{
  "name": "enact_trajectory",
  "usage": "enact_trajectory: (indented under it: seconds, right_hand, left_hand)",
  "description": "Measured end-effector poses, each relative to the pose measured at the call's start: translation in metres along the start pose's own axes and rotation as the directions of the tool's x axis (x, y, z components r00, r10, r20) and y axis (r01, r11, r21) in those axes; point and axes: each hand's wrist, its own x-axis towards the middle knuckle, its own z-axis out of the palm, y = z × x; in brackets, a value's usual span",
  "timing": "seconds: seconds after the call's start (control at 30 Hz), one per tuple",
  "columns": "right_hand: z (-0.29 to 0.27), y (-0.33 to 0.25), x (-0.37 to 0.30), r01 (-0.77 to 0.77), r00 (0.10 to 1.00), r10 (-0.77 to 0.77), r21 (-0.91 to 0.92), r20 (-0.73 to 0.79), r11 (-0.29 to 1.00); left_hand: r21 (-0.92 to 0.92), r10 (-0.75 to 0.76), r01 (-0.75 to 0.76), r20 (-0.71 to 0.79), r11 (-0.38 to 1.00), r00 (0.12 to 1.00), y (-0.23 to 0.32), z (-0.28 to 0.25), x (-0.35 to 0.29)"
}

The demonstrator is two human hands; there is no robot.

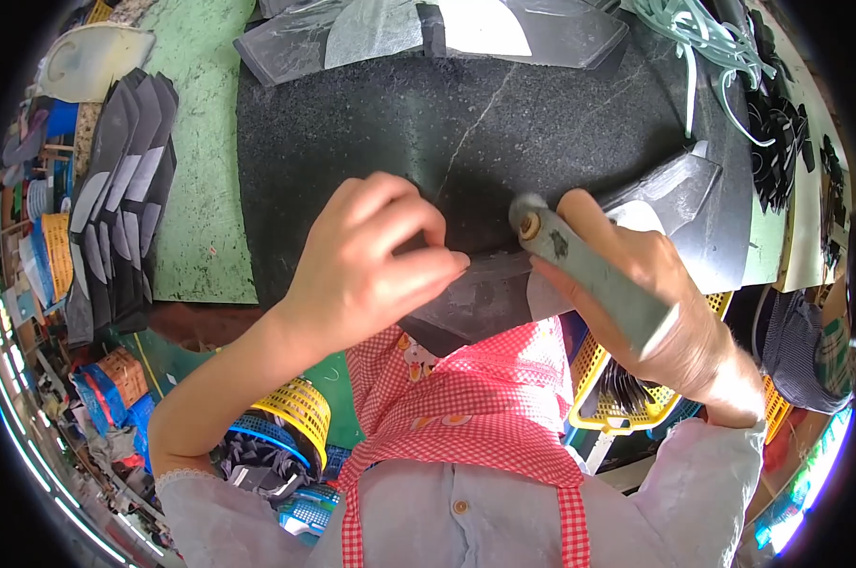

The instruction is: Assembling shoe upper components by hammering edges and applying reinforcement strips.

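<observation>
A dark grey flat piece, perhaps leather or fabric, lies at the near edge of a black slab and hangs partly over it. My left hand is closed, thumb and index finger pinched at the piece's upper edge. In my right hand is a hammer, its long grey metal head crossing above the piece's right part. A brown round handle end shows in the head. The right fingers around the handle are partly hidden.
Similar dark pieces with pale patches form a stack on the green table at left. More pieces lie at the far edge. Pale green strips sit far right. Yellow baskets stand below the table, beside my red checked apron.
</observation>
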Motion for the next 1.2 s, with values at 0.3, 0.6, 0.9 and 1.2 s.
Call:
enact_trajectory:
  seconds: [0.3,0.6,0.9,1.2]
  right_hand:
    - [0.011,-0.006,0.005,0.128,0.992,-0.126,-0.067,0.031,0.990]
    - [0.019,-0.011,0.003,0.017,0.995,-0.034,0.179,0.091,0.984]
    - [0.023,-0.014,0.010,0.079,0.997,-0.080,0.096,0.006,0.992]
    - [0.015,-0.024,0.018,0.123,0.992,-0.125,0.034,0.037,0.992]
  left_hand:
    - [0.143,0.004,0.006,-0.067,0.990,0.998,0.011,0.000,-0.014]
    - [-0.011,-0.266,0.269,-0.191,0.963,0.945,0.018,0.009,-0.036]
    - [0.002,-0.298,0.304,-0.199,0.953,0.934,0.026,0.013,-0.036]
    - [0.035,-0.270,0.281,-0.180,0.959,0.946,0.030,0.011,-0.043]
